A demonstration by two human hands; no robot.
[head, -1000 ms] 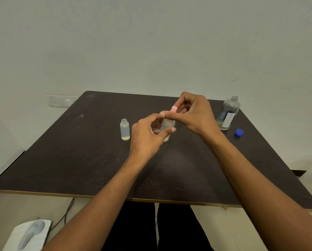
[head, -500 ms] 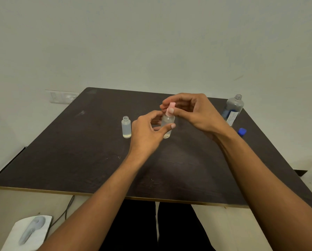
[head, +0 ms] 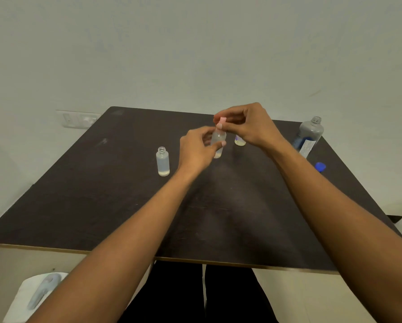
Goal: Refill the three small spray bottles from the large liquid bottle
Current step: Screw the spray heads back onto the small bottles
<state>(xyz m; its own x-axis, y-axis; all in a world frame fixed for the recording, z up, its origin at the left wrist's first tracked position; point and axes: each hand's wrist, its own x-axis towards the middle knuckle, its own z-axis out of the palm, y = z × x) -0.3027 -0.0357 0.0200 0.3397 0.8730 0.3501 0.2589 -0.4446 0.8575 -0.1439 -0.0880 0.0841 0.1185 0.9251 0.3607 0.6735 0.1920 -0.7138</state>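
My left hand (head: pixel 196 150) grips a small clear spray bottle (head: pixel 218 139) by its body, held just above the dark table (head: pixel 102 206). My right hand (head: pixel 246 123) pinches the pink spray cap (head: pixel 220 122) at that bottle's neck. A second small bottle (head: pixel 163 161) stands uncapped to the left, with a little liquid at its bottom. A third small bottle (head: pixel 239 140) shows partly behind my right hand. The large grey liquid bottle (head: pixel 308 136) stands uncapped at the far right, and its blue cap (head: pixel 320 166) lies just in front of it.
A wall socket plate (head: pixel 78 119) sits on the wall at the table's back left. On the floor at lower left a white cloth (head: pixel 20 297) holds a grey tool (head: pixel 43 290). My dark-trousered legs (head: pixel 195 292) show under the table's near edge.
Both hands and the held bottle have lifted slightly. My right hand's fingers have turned on the pink cap, and the third small bottle has come into sight behind it.
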